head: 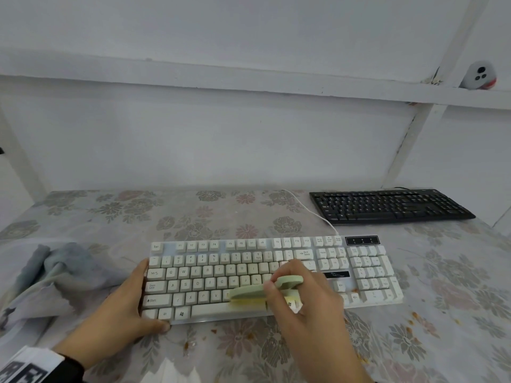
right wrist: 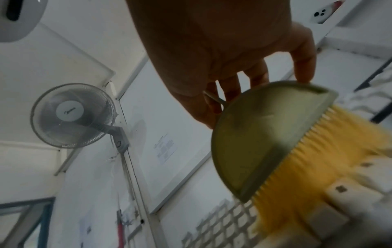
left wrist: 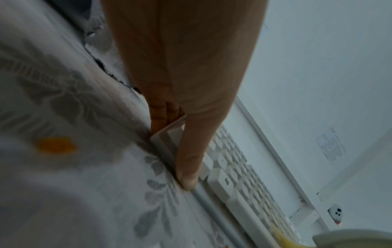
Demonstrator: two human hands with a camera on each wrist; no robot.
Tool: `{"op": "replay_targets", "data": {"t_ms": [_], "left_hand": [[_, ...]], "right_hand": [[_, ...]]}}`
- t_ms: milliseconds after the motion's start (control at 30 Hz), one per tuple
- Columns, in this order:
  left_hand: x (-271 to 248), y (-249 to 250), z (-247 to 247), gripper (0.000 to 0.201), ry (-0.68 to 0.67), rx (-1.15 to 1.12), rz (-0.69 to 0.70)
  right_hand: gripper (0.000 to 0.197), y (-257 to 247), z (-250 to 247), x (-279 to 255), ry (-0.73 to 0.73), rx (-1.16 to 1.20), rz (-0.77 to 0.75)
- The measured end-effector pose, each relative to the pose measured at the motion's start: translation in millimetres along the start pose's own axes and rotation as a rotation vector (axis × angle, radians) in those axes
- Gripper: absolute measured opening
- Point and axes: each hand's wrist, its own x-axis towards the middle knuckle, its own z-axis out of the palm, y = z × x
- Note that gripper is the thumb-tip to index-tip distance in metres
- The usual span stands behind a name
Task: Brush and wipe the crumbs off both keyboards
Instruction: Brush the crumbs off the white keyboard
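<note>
Bristles on your small green brush [head: 250, 293] are soft and yellow, and they bend as they press on the bottom keys of the white keyboard [head: 367, 275]. Your right hand [head: 307, 297] pinches the brush by its hard rounded back. I think that is the best place to hold it, because the brush looks light and the back is stiff. Your left hand [head: 121, 313] holds the left end of the white keyboard, thumb along the front edge, so it does not slide on the flowery tablecloth [head: 276, 352]. Orange crumbs [head: 414, 316] lie on the cloth near the front. The black keyboard [head: 390, 205] waits far back on the right. A soft grey rag [head: 55, 275] lies crumpled just left of your hand.
</note>
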Motion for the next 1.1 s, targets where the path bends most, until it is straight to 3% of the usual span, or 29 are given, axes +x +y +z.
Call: {"op": "replay_targets", "data": {"t_ms": [167, 333, 433, 500, 667, 867, 1000, 1100], "left_hand": [[-1, 4, -1, 0.094, 0.002, -0.004, -0.004], [-1, 7, 0, 0.094, -0.004, -0.015, -0.013], [-1, 6, 0, 0.096, 0.005, -0.014, -0.022], [-1, 6, 0, 0.096, 0.008, -0.018, -0.027], [0, 7, -1, 0.098, 0.006, -0.013, -0.037], [-2, 8, -1, 0.096, 0.011, 0.005, -0.041], [0, 7, 0, 0.098, 0.017, 0.010, -0.042], [0, 8, 0, 0.099, 0.016, 0.008, -0.038]], "right_hand": [[0.023, 9, -8, 4, 0.065, -0.079, -0.005], [0.034, -1, -10, 2, 0.018, 0.034, -0.003], [0.012, 9, -19, 7, 0.048, -0.115, 0.022], [0.017, 12, -26, 9, 0.087, -0.131, 0.027], [0.011, 10, -29, 9, 0.065, 0.122, 0.011], [0.023, 24, -42, 12, 0.131, -0.093, 0.044], [0.016, 20, -41, 8, 0.091, 0.031, 0.005], [0.008, 37, -45, 11, 0.136, -0.053, 0.046]]}}
